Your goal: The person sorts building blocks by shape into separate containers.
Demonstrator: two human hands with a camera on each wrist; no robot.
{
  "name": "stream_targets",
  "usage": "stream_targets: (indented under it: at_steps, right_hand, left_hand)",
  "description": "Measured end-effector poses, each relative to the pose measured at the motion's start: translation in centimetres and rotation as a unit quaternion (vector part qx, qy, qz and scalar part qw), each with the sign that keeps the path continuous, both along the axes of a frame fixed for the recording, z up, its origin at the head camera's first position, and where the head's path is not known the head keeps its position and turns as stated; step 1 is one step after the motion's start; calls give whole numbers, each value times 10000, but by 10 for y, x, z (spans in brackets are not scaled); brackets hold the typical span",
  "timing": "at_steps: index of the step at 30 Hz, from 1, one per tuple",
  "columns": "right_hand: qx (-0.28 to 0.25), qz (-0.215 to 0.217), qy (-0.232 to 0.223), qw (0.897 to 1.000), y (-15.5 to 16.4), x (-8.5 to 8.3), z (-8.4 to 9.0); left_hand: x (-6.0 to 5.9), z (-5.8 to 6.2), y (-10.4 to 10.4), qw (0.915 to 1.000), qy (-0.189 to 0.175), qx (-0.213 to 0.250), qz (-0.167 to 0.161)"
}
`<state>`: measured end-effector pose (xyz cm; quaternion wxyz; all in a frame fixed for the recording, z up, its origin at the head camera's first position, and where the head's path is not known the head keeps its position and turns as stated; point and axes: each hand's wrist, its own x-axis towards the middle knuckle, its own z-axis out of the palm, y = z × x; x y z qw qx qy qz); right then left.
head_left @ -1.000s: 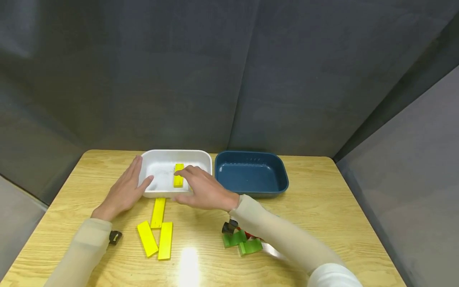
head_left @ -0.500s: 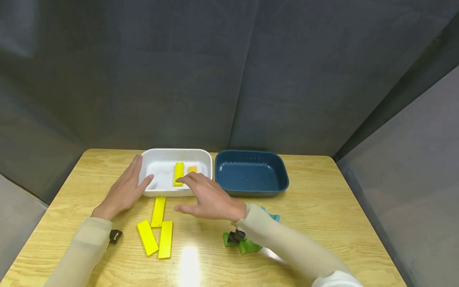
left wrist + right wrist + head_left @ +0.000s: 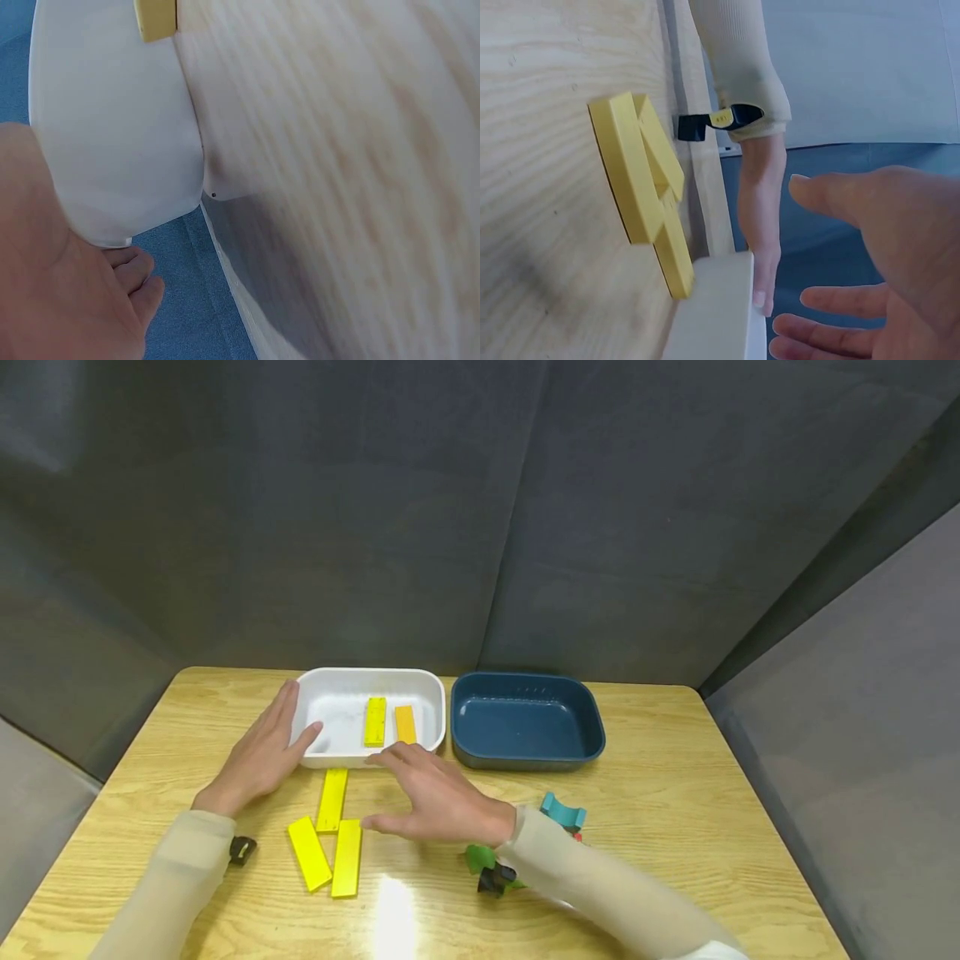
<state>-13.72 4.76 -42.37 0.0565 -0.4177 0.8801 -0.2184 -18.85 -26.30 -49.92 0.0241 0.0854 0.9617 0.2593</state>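
The right hand [image 3: 438,797] partly hides the green blocks [image 3: 480,858].

The person wears a close-fitting, long beige knitted sleeve [image 3: 180,877] on the left arm and the same beige sleeve [image 3: 600,885] on the right arm. Each sleeve ends at the wrist. Under each wrist sits a small black camera unit [image 3: 242,850]; the one seen from the right wrist view has a yellow label [image 3: 721,118]. Both hands are bare.
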Motion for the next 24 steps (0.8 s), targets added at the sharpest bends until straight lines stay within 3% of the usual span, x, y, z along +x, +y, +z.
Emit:
stream_targets:
  at_steps: [8,24]
  right_hand:
    - [90,149,116,9998,-6,12,-10]
    - [620,306,-216,9974,-17,28,-24]
  left_hand:
    - [0,1,1,10000,-49,-4,40]
    - [1,2,1,9999,-94,-16,32]
